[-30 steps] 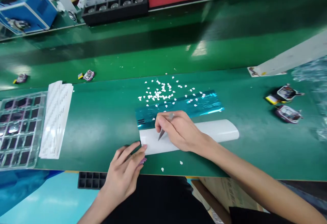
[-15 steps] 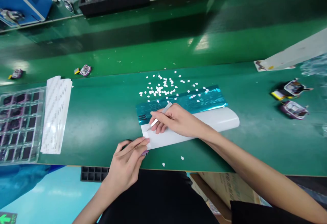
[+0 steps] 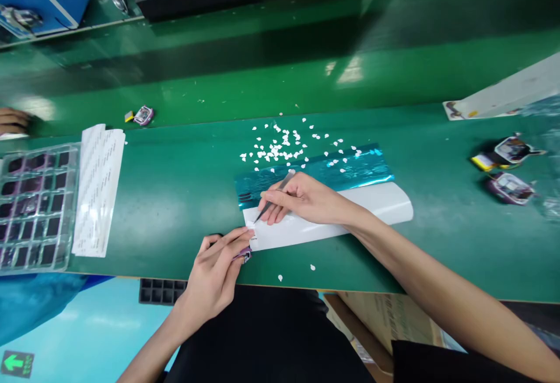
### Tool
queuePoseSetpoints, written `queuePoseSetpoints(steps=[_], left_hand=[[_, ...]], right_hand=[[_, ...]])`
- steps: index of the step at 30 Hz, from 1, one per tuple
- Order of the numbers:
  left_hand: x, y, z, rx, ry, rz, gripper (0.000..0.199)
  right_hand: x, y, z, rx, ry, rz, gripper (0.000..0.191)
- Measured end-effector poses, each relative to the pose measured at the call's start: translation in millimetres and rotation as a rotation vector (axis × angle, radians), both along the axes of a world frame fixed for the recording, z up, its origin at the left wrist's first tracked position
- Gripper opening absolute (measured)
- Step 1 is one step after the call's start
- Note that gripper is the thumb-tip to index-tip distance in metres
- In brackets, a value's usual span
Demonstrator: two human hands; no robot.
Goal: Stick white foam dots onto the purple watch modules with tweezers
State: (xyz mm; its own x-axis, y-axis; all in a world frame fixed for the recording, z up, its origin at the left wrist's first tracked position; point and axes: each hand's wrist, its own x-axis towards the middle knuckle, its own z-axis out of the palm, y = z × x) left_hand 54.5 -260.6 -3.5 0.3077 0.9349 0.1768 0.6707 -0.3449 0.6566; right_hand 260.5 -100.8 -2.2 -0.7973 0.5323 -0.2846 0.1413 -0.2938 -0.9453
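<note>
Right hand [image 3: 301,199]: closed round tweezers [image 3: 275,195], tips at the left end of a white backing sheet [image 3: 376,211] near the tabletop's [image 3: 175,196] front edge. Left hand [image 3: 216,272]: fingers pinched on a small purple part [image 3: 245,254] at the sheet's corner. Teal film strip [image 3: 350,167] lay behind, touching the sheet. Risk: the part could slip over the nearby front edge. Open room lay left, toward the part tray [image 3: 32,208].

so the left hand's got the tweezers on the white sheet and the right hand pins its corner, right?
Not quite: the hands are swapped. In the head view the right hand holds the tweezers on the white sheet, and the left hand pins its corner.
</note>
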Motion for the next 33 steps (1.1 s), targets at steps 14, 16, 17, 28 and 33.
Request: queuePoseSetpoints(steps=[14,16,17,28,33], left_hand=[[4.9,2.2,-6.5,0.028,0.073,0.1,0.035],[8.2,4.1,-6.3,0.016,0.059,0.129,0.035],[9.6,4.8,-5.7,0.005,0.037,0.151,0.034],[2.2,30.5,15.4,-0.353,-0.383,0.378,0.016],[7.5,54.7,30.2,-0.661,-0.617,0.146,0.014]], right_hand=[[-7.8,-6.2,-3.3,-0.002,-0.045,-0.124,0.054],[-7.6,-5.7,-3.4,-0.013,-0.04,-0.12,0.054],[-7.1,-5.0,-3.2,-0.022,-0.038,-0.112,0.054],[-0.9,-5.2,17.1,0.073,0.227,-0.3,0.041],[-2.5,-20.6,27.8,0.148,0.284,-0.345,0.034]])
